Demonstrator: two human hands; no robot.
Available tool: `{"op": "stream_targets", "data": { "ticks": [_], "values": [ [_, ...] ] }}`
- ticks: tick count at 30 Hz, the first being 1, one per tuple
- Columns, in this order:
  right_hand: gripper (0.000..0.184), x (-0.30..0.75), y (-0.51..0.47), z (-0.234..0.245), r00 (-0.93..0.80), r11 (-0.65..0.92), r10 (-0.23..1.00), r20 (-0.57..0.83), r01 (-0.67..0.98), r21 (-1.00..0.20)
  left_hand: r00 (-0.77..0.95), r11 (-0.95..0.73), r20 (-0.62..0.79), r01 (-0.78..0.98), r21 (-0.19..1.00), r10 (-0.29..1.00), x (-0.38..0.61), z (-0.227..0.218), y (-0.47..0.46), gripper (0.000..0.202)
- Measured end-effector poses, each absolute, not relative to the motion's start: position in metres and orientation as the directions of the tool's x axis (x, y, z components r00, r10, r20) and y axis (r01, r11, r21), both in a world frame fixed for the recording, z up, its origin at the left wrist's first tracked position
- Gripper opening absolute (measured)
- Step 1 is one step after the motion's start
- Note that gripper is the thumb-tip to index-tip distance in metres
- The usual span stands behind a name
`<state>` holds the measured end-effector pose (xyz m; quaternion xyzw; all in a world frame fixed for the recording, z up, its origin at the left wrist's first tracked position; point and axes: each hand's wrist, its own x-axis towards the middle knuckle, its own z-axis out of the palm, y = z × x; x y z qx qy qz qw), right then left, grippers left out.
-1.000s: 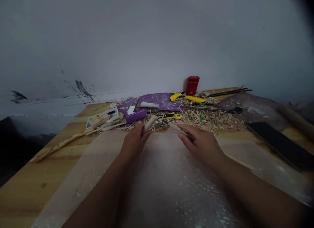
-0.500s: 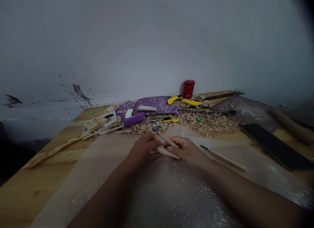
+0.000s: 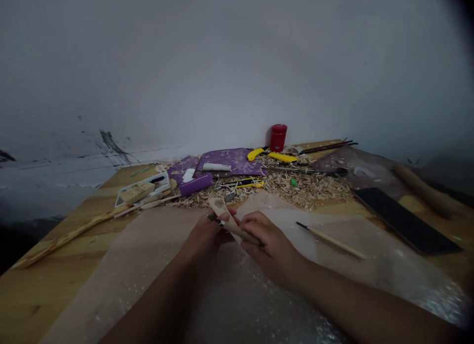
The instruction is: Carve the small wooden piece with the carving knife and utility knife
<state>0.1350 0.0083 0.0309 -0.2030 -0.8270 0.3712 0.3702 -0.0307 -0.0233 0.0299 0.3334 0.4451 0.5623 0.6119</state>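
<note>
Both hands meet over the middle of the plastic sheet [image 3: 148, 245]. The left hand [image 3: 205, 234] pinches the neck of a pale wooden spoon [image 3: 226, 217] just below its bowl, thumb and fingertips pressed together on the wood. The right hand [image 3: 272, 245] has its fingers curled shut round the handle end, so the spoon is held clear of the table [image 3: 40, 289], tilted, with the bowl aimed away from the body. A small dark tool tip [image 3: 214, 218] shows right against the left fingertips, but the light is too dim to tell which hand steers it. That closeness looks like the main hazard, since a slip along the grain would carry the point straight into the pinching thumb. The gloom and the slick sheet under the forearms make such a slip more likely, and a twist between the two grips could also snap the thin neck. On the sheet near the right hand lies a thin stick with a dark point [image 3: 333, 241], which a swinging forearm could roll away. Further right is a black slab [image 3: 405, 219]. Ahead, a heap of wood shavings [image 3: 311, 185] crowds the far side, hiding a yellow utility knife [image 3: 242, 184] and lying against a purple box [image 3: 196, 184]. Yellow-handled knives [image 3: 282, 157] and a red canister [image 3: 278, 136] sit by the wall. To the left are a white tray [image 3: 142, 190] and a long rough stick [image 3: 70, 236].
</note>
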Motion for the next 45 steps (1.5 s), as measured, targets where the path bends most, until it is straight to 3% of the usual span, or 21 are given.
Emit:
{"op": "stream_targets", "data": {
  "ticks": [5,9,13,22,29,45],
  "values": [
    [0.013,0.147,0.022,0.036,-0.559,0.629,0.704,0.438,0.205,-0.750,-0.017,0.107,-0.125,-0.411,0.905,0.992,-0.038,0.040,-0.027,0.026],
    [0.026,0.154,0.030,0.041,-0.540,0.614,0.729,0.421,0.243,-0.751,-0.041,0.062,-0.070,-0.172,0.983,0.997,-0.038,0.040,-0.029,0.029],
    [0.030,0.156,0.025,0.041,-0.551,0.706,0.672,0.495,0.276,-0.652,-0.054,0.080,-0.078,0.035,0.996,0.995,-0.037,0.041,-0.030,0.030],
    [0.031,0.162,0.026,0.048,-0.645,0.805,0.579,0.500,0.351,-0.479,-0.029,0.063,-0.064,-0.031,0.998,0.998,-0.043,0.037,-0.032,0.025],
    [0.033,0.169,0.025,0.054,-0.705,0.865,0.501,0.502,0.401,-0.301,-0.085,0.100,-0.087,0.156,0.983,0.993,-0.046,0.034,-0.029,0.019],
    [0.030,0.178,0.026,0.068,-0.760,0.872,0.477,0.441,0.346,-0.347,-0.011,0.038,-0.036,0.389,0.920,0.999,-0.046,0.042,-0.030,0.030]
  ]
}}
